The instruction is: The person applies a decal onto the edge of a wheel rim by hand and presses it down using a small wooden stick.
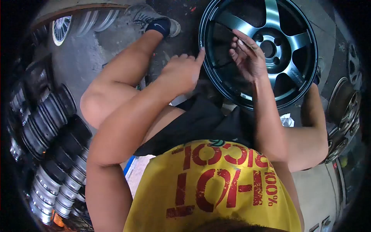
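A dark teal multi-spoke wheel rim (298,41) stands tilted between the person's legs. My left hand (179,73) is at its left edge, with one digit stretched out to the rim's lip and the other fingers curled in; I see nothing in it. In front of the spokes, my right hand (249,58) is turned palm up. Its thumb and fingers pinch a thin, dark, stick-like item (246,43). A small pale label (245,96) sits on the lower part of the rim's barrel.
Stacks of dark rims (44,116) and silver rims (48,189) line the left side. More rims (342,112) stand at the right. A white multi-spoke wheel (62,30) is at the upper left. Crumpled white paper (287,120) lies by the right thigh.
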Tool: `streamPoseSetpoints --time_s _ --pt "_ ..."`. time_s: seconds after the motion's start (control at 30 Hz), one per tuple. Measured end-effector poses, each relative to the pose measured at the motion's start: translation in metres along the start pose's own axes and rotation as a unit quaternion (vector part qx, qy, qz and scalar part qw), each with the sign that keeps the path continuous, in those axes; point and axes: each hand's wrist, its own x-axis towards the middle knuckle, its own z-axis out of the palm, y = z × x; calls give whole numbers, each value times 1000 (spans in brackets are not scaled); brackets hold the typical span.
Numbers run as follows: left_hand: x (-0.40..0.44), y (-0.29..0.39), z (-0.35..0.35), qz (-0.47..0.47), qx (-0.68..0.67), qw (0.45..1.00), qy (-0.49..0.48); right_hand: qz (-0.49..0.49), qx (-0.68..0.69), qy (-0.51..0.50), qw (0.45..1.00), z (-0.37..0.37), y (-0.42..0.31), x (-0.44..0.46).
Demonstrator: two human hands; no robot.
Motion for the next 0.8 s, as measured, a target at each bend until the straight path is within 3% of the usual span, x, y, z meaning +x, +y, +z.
streamPoseSetpoints --time_s 0.07,0.13,0.2,0.27,0.3,0.33,0.37,0.43,0.5,0.57,0.6,0.7,0.77,0.8 --pt "-11 11 -2 41 2 999 8 -32 -24 11 999 0 9 1" --pt "-33 44 -33 128 36 990 -51 -34 -91 23 995 -2 18 5" --pt "-57 74 -53 213 -17 976 29 -86 -254 60 961 23 22 -1" --pt "-81 90 -76 312 -63 943 99 -125 -282 62 949 35 30 -7" --pt "-94 92 -81 355 -30 916 185 -165 -301 62 937 38 32 -7" --pt "-103 95 -87 371 -41 909 188 -181 -398 62 897 33 32 -8" --pt "-111 96 -92 387 -50 900 192 -179 -407 59 894 30 33 -8" --pt "-122 95 -96 399 -42 891 212 -182 -501 35 845 32 33 -12" --pt "-126 88 -96 386 -46 891 235 -179 -507 41 842 36 37 -12" --pt "-125 76 -93 352 -55 898 259 -138 -312 69 937 39 36 -9" --pt "-124 68 -91 329 -59 903 269 -102 -298 61 947 36 31 -7" --pt "-122 45 -83 254 -71 918 297 -70 -387 44 918 33 20 -1" --pt "-120 31 -78 205 -82 925 311 -88 -374 44 922 37 24 6" --pt "-119 23 -75 182 -86 927 315 -157 -443 32 882 36 26 9"
